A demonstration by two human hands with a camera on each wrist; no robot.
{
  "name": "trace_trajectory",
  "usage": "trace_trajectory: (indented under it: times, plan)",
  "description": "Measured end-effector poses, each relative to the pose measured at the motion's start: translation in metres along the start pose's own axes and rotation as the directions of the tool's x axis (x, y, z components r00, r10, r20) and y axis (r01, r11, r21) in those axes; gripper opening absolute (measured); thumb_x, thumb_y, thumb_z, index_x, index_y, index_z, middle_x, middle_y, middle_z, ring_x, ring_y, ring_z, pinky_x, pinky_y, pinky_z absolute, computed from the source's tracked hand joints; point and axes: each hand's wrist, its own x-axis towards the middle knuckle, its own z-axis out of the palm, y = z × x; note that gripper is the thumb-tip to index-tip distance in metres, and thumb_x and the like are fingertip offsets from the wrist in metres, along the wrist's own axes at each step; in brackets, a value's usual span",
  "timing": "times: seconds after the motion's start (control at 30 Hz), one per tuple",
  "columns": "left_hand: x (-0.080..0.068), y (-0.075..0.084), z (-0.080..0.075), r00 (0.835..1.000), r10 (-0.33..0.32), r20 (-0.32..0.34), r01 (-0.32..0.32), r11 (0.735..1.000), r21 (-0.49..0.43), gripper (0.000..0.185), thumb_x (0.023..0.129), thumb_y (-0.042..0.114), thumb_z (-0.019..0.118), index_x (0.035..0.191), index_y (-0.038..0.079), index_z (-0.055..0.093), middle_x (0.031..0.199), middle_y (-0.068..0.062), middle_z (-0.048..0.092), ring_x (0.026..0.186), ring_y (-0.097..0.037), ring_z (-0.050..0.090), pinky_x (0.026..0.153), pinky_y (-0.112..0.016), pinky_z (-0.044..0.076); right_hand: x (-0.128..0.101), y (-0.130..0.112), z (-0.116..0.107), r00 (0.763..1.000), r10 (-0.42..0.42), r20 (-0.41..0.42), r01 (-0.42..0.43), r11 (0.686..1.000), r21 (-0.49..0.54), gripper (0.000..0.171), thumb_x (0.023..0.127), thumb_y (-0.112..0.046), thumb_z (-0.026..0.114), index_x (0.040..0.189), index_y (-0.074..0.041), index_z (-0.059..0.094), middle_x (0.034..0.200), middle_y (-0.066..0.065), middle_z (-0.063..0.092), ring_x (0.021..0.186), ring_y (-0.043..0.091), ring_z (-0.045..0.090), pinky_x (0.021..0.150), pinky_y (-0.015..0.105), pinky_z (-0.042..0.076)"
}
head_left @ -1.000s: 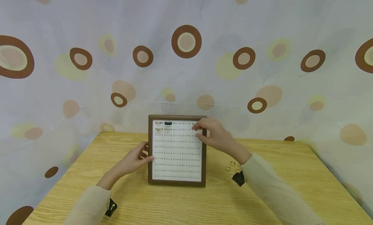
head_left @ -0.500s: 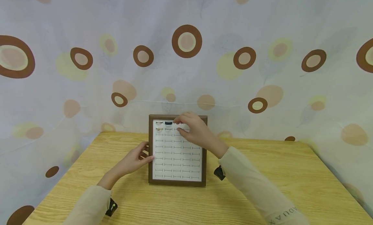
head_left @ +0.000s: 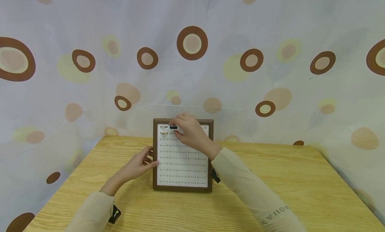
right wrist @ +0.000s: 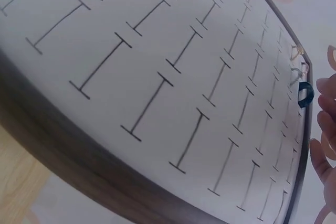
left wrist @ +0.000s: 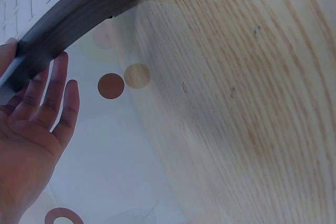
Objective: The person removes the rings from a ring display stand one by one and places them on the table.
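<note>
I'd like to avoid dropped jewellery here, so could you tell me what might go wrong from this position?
1. The right hand works at the top slots beside the dark ring; its fingers could knock that ring or the gold rings loose.
2. The ring tray stands tilted, steadied only by the left hand at its left edge; pressure near the top might tip or slide it on the table.

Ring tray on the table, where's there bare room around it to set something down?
Bare table lies right of the ring tray, and in front between the sleeves. The tray's lower slot rows are unfilled. It is crowded at the top left, where the right hand is beside the dark ring, and where the left hand rests on the frame.
</note>
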Motion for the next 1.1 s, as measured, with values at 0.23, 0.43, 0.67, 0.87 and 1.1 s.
trace_trajectory:
  times: [0.23, 0.43, 0.67, 0.87, 1.1]
  plan:
    - [0.003, -0.014, 0.001, 1.000, 0.011, -0.002, -0.011, 1.000, -0.017, 0.053, 0.089, 0.027, 0.059, 0.129, 0.000, 0.038, 0.111, -0.017, 0.058, 0.088, -0.019, 0.062, 0.071, -0.026, 0.051, -0.001, -0.001, 0.006, 1.000, 0.011, 0.016, -0.010, 0.997, -0.081, 0.020, 0.080, -0.007, 0.068, 0.100, -0.010, 0.065, 0.100, 0.000, 0.066, 0.094, 0.016, 0.056, 0.078, 0.030, 0.044]
    - [0.003, -0.013, 0.001, 1.000, 0.003, -0.004, -0.003, 1.000, -0.012, 0.054, 0.089, 0.029, 0.059, 0.130, 0.002, 0.038, 0.111, -0.015, 0.058, 0.089, -0.018, 0.061, 0.072, -0.025, 0.050, -0.001, 0.001, 0.012, 1.000, 0.009, -0.014, -0.010, 0.994, -0.112, 0.019, 0.081, -0.007, 0.067, 0.099, -0.011, 0.065, 0.098, 0.000, 0.066, 0.092, 0.015, 0.056, 0.076, 0.030, 0.044]
    - [0.003, -0.012, 0.001, 1.000, -0.012, -0.006, 0.011, 1.000, -0.011, 0.055, 0.089, 0.030, 0.059, 0.131, 0.002, 0.037, 0.112, -0.014, 0.058, 0.089, -0.018, 0.061, 0.072, -0.025, 0.050, -0.001, 0.003, 0.017, 0.999, 0.031, -0.032, -0.034, 0.994, -0.102, 0.018, 0.081, -0.006, 0.067, 0.098, -0.011, 0.065, 0.097, -0.001, 0.065, 0.090, 0.015, 0.055, 0.075, 0.030, 0.042]
    - [0.003, -0.013, 0.001, 1.000, -0.010, -0.010, 0.010, 1.000, -0.001, 0.055, 0.089, 0.031, 0.059, 0.131, 0.003, 0.038, 0.112, -0.014, 0.058, 0.090, -0.018, 0.061, 0.073, -0.027, 0.051, 0.000, 0.003, 0.018, 0.998, 0.052, -0.040, -0.055, 0.996, -0.069, 0.018, 0.079, -0.004, 0.068, 0.096, -0.010, 0.065, 0.096, 0.000, 0.066, 0.089, 0.015, 0.055, 0.075, 0.030, 0.041]
    - [0.003, -0.015, 0.001, 1.000, 0.003, -0.008, -0.003, 1.000, -0.005, 0.056, 0.089, 0.032, 0.059, 0.131, 0.002, 0.037, 0.111, -0.015, 0.058, 0.089, -0.019, 0.061, 0.073, -0.028, 0.051, 0.002, 0.001, 0.016, 0.995, 0.099, -0.023, -0.100, 0.995, -0.016, 0.017, 0.079, -0.003, 0.067, 0.095, -0.010, 0.065, 0.094, 0.000, 0.066, 0.087, 0.015, 0.055, 0.074, 0.031, 0.039]
